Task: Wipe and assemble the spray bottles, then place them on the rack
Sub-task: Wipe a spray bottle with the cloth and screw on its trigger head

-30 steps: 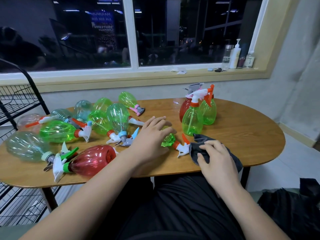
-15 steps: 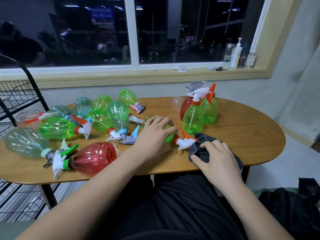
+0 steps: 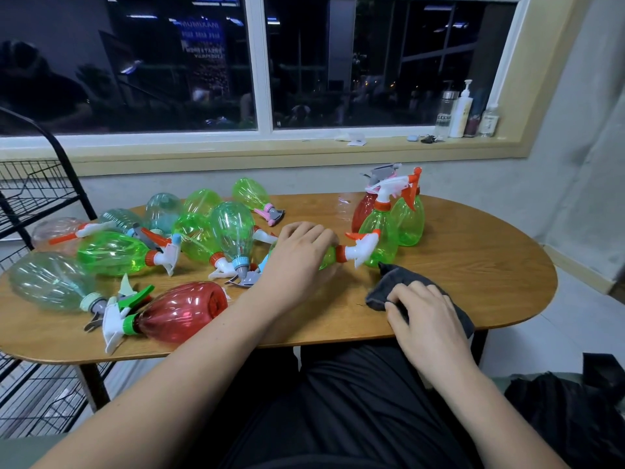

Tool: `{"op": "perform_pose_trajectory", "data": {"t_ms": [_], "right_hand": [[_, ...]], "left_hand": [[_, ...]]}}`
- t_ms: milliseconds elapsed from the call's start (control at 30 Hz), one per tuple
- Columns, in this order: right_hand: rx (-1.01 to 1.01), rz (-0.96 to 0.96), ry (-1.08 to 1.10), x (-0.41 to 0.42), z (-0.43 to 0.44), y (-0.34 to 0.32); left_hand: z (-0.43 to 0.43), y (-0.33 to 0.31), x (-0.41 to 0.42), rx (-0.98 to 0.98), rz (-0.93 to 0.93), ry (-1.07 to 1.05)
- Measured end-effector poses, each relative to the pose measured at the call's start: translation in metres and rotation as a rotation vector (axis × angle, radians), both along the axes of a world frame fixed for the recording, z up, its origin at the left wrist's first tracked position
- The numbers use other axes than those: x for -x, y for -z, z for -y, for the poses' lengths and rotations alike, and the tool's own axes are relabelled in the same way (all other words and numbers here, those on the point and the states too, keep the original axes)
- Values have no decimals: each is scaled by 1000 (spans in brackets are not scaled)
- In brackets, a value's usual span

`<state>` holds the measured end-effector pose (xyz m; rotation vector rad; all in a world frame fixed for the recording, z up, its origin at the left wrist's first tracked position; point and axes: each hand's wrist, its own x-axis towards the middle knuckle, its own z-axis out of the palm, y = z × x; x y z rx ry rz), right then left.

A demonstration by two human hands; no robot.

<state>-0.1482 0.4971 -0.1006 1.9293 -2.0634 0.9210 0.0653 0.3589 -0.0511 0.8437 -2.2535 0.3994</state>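
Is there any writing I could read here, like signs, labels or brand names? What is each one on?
"MAXIMUM": top line of a blue sign seen in the dark window; the lines below it are too blurred to read.
Labels on the sill bottles: too small to read.
Spray bottles and cloth: no writing visible.
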Motion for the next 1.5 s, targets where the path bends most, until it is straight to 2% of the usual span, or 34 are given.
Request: {"op": "perform_pose_trajectory", "data": {"t_ms": [167, 367, 467, 533, 733, 933, 1000, 1133, 1333, 1500], "right_hand": [[45, 553, -43, 1, 1, -25], [228, 1230, -108, 10, 27, -44], [222, 1420, -238, 5, 36, -60], [180, 1414, -313, -5, 38, -70], [42, 1190, -438, -38, 35, -78], [64, 895, -369, -53, 33, -71], [46, 850, -347, -53, 33, -69], [17, 998, -378, -50, 37, -72], [75, 1430, -485, -47, 45, -78], [62, 1423, -472, -46, 52, -77]], "left_hand": [[-4, -12, -1, -212, -282, 76], [-16, -5, 1, -619, -606, 237], [-18, -1, 3, -739, -691, 275], [-20, -1, 5, -754, -704, 275], [-22, -2, 7, -746, -705, 271], [-24, -3, 9, -724, -712, 275], [-24, -4, 9, -729, -717, 274], [-25, -4, 9, -720, -705, 266], [-25, -5, 9, -724, -686, 246], [-26, -6, 9, -707, -678, 245]]}}
